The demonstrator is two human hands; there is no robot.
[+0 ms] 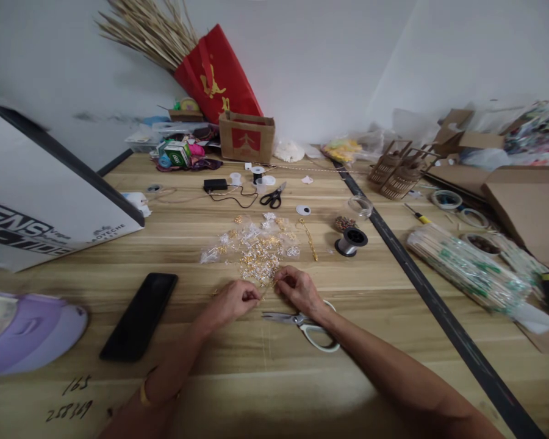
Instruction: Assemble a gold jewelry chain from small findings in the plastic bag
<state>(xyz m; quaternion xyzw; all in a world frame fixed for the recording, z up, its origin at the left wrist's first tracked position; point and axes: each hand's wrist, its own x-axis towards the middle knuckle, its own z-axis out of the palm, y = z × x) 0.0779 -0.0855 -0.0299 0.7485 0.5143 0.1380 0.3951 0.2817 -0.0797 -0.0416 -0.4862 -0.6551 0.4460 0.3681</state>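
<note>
My left hand (238,299) is closed in a pinch at the near edge of a pile of small gold and silver beads (260,259). Just to its right, my right hand (298,288) also pinches. A thin gold-coloured strand (268,291) shows between the two sets of fingertips; its exact kind is too small to tell. White-handled scissors (297,318) lie under my right wrist, which hides part of them. Small clear bags (215,247) surround the pile, and a gold chain (308,239) lies beyond my right hand.
A wire spool (348,244), black scissors (273,196) and a black adapter (215,185) stand farther back. At left are a phone (139,317), a purple-white appliance (36,332) and a white box (46,201). Wrapped sticks (466,265) lie right, past a dark strip (421,286).
</note>
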